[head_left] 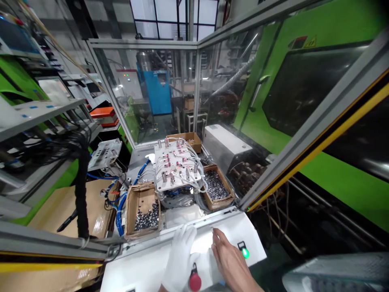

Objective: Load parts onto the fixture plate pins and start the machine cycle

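Note:
My left hand point(179, 255), in a white glove, is over the white control panel point(146, 259) with its fingers stretched out and the thumb pointing right. Just below that thumb is a red push button point(195, 280). My right hand point(227, 257) is bare, its fingers bent and drawn together near the panel's middle; whatever they may pinch is too small or hidden to make out. A lit green button point(245, 253) sits to its right. A bright white patch lies on the panel between both hands.
Beyond the panel stands a metal fixture plate point(170, 170) with pins and tubes. A cardboard box point(130, 211) of small metal parts is on its left, another box point(217, 188) on its right, and a third box point(196, 142) behind. Clear guard panels and a yellow-edged post point(319, 158) enclose the station.

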Available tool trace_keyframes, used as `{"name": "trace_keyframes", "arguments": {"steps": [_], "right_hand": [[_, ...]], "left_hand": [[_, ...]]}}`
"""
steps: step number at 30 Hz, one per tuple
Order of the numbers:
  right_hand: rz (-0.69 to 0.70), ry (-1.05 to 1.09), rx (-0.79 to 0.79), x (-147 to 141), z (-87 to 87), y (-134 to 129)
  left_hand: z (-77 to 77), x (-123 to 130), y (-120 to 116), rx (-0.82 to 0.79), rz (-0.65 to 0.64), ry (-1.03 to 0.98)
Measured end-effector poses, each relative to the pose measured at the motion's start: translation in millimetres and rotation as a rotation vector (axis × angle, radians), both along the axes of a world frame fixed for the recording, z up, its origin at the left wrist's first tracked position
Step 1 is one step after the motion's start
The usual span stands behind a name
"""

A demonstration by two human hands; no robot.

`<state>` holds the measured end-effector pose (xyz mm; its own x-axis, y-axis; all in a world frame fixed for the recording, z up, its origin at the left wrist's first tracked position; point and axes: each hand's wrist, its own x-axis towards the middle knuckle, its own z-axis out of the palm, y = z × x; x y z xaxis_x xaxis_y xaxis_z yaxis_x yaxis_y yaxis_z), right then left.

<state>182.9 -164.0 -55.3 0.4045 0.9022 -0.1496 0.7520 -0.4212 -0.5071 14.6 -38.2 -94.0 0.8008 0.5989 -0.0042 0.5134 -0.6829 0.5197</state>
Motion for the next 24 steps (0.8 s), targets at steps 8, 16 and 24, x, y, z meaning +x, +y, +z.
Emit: {"name": "trace_keyframes", "arguments": {"steps": [8, 16, 24], "right_hand": [[-0.123, 0.177, 0.275, -0.9, 7.5, -0.1], [-0.069, 0.706, 0.341, -33.7, 8.5, 33.4], [0.125, 0.501, 0.429, -55.7, 57.3, 92.6]], "left_hand": [[1.8, -0.1, -1.4, -0.046, 0.043, -0.092], [-0.1, 2.4, -1.2, -0.012, 0.305, -0.099], [11.1, -43.7, -23.8, 0.227, 0.72, -0.35]]}}
